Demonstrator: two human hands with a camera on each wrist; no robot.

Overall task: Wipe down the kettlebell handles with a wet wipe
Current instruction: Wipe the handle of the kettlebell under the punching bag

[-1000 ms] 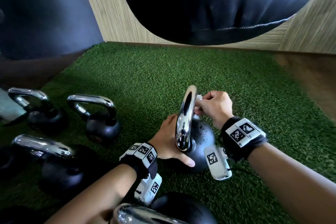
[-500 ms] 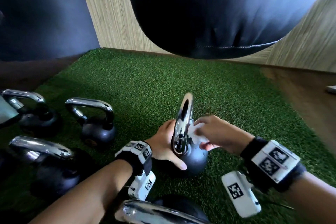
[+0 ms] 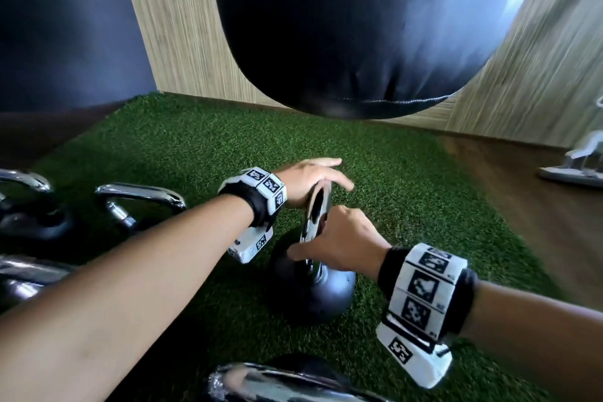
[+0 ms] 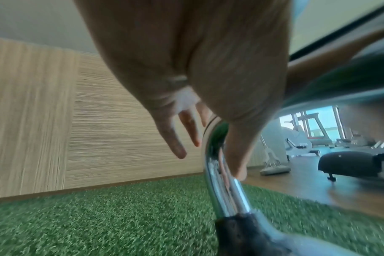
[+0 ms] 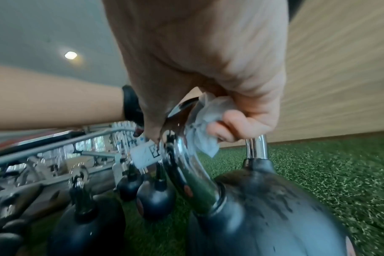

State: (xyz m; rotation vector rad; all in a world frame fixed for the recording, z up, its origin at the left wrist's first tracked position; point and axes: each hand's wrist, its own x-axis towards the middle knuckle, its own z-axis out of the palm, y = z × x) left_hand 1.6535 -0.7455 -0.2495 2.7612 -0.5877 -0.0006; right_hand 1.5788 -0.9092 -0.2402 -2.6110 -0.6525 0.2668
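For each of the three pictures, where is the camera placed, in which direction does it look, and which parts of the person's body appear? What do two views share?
Head: worn on the head, looking forward and down at the turf; both forearms, the left hand and right hand show on the kettlebell handle.
Left wrist: under the left wrist, looking along the palm at straight fingers over the handle.
Right wrist: under the right wrist, looking at fingers curled round the wet wipe; the left forearm also shows.
Shared: all three show that chrome handle.

Black kettlebell [image 3: 321,295] with shiny chrome handle [image 3: 316,215], white wet wipe [image 5: 205,124], green turf [image 3: 228,147], black-and-white patterned wristbands [image 3: 424,287]
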